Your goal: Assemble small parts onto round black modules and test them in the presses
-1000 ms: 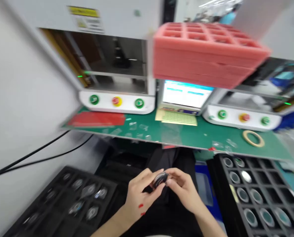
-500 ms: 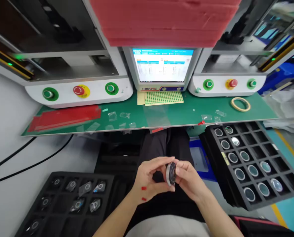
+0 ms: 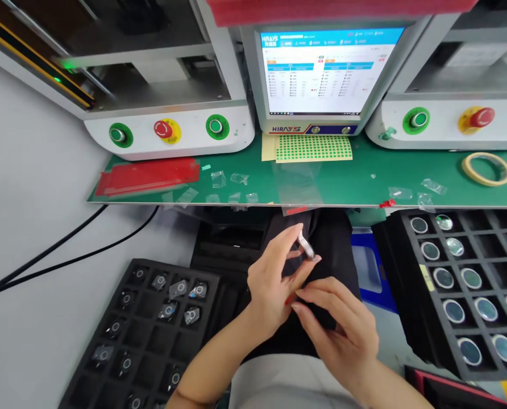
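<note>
My left hand point(image 3: 270, 284) grips a round disc with a shiny metallic rim point(image 3: 307, 247) by its edge, between thumb and fingers. The disc is tilted nearly edge-on above my lap, so its faces are mostly hidden. My right hand point(image 3: 345, 326) has its thumb and forefinger closed at a small red sticker point(image 3: 289, 300) on the thumb side of my left hand. The fingertips partly cover the sticker.
At lower left, a black foam tray point(image 3: 146, 341) bears small ringed parts, some in clear film. Another black tray point(image 3: 439, 295) at right contains round discs. Ahead are a green bench point(image 3: 343, 184), red strips point(image 3: 151, 177), a green-dot sheet point(image 3: 313, 149), a tape roll point(image 3: 487, 169) and a monitor point(image 3: 330, 74).
My right hand has let go of the disc and moved down to the red sticker on my left hand. The disc stays in my left hand, turned more edge-on. The view has shifted left.
</note>
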`<state>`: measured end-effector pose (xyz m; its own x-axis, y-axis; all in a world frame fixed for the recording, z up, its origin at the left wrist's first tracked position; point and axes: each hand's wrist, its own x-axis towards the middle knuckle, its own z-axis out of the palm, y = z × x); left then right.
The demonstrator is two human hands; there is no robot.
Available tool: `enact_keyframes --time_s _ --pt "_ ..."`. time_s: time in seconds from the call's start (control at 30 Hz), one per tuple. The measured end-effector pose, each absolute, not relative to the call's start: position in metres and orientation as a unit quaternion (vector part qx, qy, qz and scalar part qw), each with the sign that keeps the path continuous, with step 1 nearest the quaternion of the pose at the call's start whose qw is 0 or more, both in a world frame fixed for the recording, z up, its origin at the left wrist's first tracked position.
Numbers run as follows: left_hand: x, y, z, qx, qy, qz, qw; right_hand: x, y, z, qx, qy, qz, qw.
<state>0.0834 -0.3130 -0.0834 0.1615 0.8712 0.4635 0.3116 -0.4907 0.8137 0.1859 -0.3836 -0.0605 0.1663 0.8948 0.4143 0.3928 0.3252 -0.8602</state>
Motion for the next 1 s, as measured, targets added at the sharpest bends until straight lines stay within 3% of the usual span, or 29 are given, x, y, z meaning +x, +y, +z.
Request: enact_keyframes --time_s 0.33,0.4,0.57,0.63,0.77,1.0 --pt "0.081 -0.311 -0.080 0.755 0.404 0.499 0.133 0.185 -0.380 -0.059 -0.520 -0.588 0.283 0.551" --pt "0.078 -0.311 -0.080 0.737 0.420 0.499 0.176 0.189 -0.381 -0.055 -0.512 -0.573 0.317 0.556" --pt "0.062 -0.315 -0.076 0.668 0.352 0.458 0.470 0.208 -0.382 -0.051 -0.528 -0.417 0.428 0.604" --pt "0.056 -0.318 -0.074 0.659 0.312 0.443 0.522 0.213 -0.380 -0.053 -0.499 -0.350 0.519 0.599" --pt "0.050 -0.324 -0.069 0.691 0.292 0.431 0.501 0.214 -0.378 -0.055 -0.433 -0.277 0.640 0.571" --pt "0.051 -0.325 -0.059 0.756 0.288 0.405 0.425 0.213 -0.383 -0.051 -0.454 -0.287 0.622 0.569"
